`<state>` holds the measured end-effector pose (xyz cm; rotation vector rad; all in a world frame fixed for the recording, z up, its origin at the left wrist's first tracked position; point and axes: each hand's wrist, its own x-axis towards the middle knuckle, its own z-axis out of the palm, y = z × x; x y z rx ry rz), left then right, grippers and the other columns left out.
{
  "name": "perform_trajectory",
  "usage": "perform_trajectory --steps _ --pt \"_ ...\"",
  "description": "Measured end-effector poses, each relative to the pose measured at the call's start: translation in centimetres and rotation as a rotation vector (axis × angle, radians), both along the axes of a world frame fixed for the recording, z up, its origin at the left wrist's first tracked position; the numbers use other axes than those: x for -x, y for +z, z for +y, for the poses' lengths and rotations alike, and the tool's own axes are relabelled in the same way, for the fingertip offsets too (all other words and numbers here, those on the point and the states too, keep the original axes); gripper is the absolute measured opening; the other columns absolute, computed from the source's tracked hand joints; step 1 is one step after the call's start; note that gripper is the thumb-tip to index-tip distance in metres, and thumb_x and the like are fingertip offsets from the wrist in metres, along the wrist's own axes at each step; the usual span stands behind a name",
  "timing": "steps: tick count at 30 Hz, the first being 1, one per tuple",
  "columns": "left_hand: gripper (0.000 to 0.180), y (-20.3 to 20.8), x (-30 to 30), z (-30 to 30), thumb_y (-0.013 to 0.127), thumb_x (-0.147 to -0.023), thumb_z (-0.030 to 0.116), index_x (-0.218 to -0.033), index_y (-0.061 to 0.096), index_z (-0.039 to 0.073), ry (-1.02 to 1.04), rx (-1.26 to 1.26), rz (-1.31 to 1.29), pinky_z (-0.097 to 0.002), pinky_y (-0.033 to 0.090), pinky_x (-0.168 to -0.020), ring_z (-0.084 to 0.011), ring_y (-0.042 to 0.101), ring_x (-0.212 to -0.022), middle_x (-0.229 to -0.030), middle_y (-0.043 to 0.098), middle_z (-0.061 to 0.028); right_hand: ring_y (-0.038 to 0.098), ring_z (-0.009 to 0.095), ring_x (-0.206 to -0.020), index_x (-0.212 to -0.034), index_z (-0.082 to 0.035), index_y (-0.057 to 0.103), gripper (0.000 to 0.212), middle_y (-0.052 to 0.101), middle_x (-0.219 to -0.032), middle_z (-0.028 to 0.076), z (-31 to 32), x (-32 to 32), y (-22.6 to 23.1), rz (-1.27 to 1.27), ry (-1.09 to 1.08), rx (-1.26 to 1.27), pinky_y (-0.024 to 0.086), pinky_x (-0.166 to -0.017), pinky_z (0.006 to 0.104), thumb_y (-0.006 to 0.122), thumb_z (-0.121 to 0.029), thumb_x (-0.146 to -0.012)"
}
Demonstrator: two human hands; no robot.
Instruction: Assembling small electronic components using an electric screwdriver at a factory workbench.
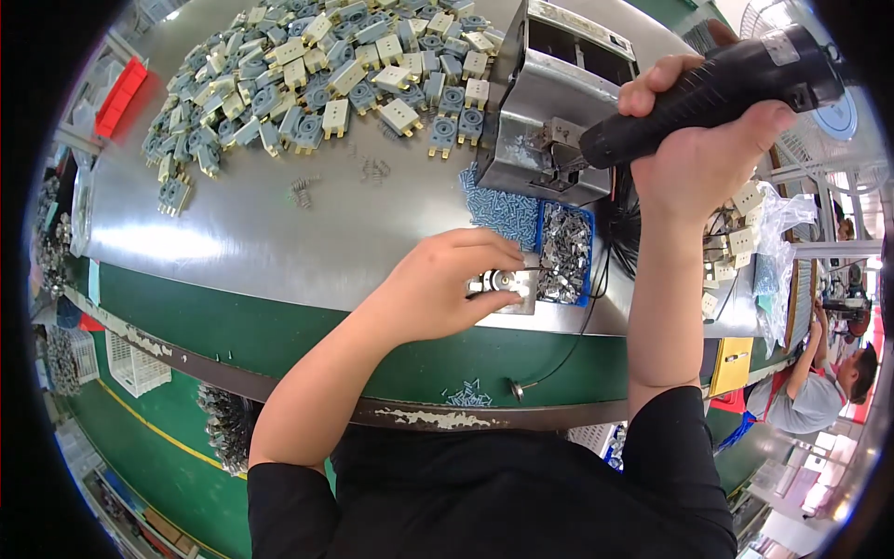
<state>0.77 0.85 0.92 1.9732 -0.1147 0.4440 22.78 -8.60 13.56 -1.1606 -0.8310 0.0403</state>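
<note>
My right hand (694,168) is wrapped round a black electric screwdriver (698,98), tilted with its tip at the front of a metal screw feeder box (559,88). Near the front of the steel tabletop, my left hand (433,284) pinches a small part (500,279) with a round centre between thumb and fingers. That part sits at a metal block (526,304); my fingers partly cover it. Just beyond lie a heap of bluish screws (503,212) and a blue tray (589,284) of small metal pieces (563,247).
A large pile of grey and cream socket-like parts (326,65) covers the far left. Small springs (301,193) lie before it. More screws (468,395) and a cable with a metal end (518,391) rest on the green edge strip. Another person (805,396) works at far right.
</note>
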Motion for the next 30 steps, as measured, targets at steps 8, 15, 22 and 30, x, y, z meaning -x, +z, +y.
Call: perform_trajectory --steps 8,15,22,30 --pt "0.031 0.1 0.0 0.2 0.088 -0.079 0.006 -0.107 0.075 0.000 -0.006 0.039 0.000 -0.0430 0.059 -0.098 -0.0330 0.073 -0.115 -0.113 0.077 -0.0139 0.060 0.023 -0.064 -0.138 -0.002 0.052 0.108 0.062 -0.079 0.012 0.8 -0.1 -0.3 -0.017 -0.021 0.029 0.052 -0.065 0.0391 0.037 -0.096 -0.087" --pt "0.031 0.3 0.0 0.0 0.088 -0.080 0.006 -0.107 0.075 0.000 0.002 0.043 -0.002 -0.0424 0.059 -0.098 -0.0328 0.073 -0.115 -0.114 0.076 -0.0138 0.061 0.024 -0.065 -0.136 -0.002 0.051 0.105 0.062 -0.080 0.012 0.8 0.0 -0.5 -0.020 -0.019 0.028 0.052 -0.064 0.0394 0.039 -0.095 -0.088" --pt "0.031 -0.1 0.2 -0.2 0.088 -0.079 0.007 -0.107 0.075 0.000 0.013 0.028 -0.011 -0.0418 0.059 -0.098 -0.0323 0.073 -0.114 -0.114 0.076 -0.0139 0.059 0.024 -0.063 -0.136 -0.001 0.050 0.104 0.060 -0.081 0.012 0.4 1.0 -0.7 0.038 0.052 0.027 0.051 -0.063 0.0399 0.043 -0.093 -0.088" --pt "0.027 0.0 0.3 0.1 0.086 -0.082 0.009 -0.105 0.074 0.000 0.026 0.003 -0.009 -0.0397 0.060 -0.090 -0.0315 0.074 -0.106 -0.114 0.076 -0.0123 0.054 0.018 -0.061 -0.158 0.000 0.034 0.117 0.053 -0.088 0.007 -2.8 4.9 -0.2 0.084 0.824 -0.090 0.046 -0.057 0.0357 0.048 -0.092 -0.088"
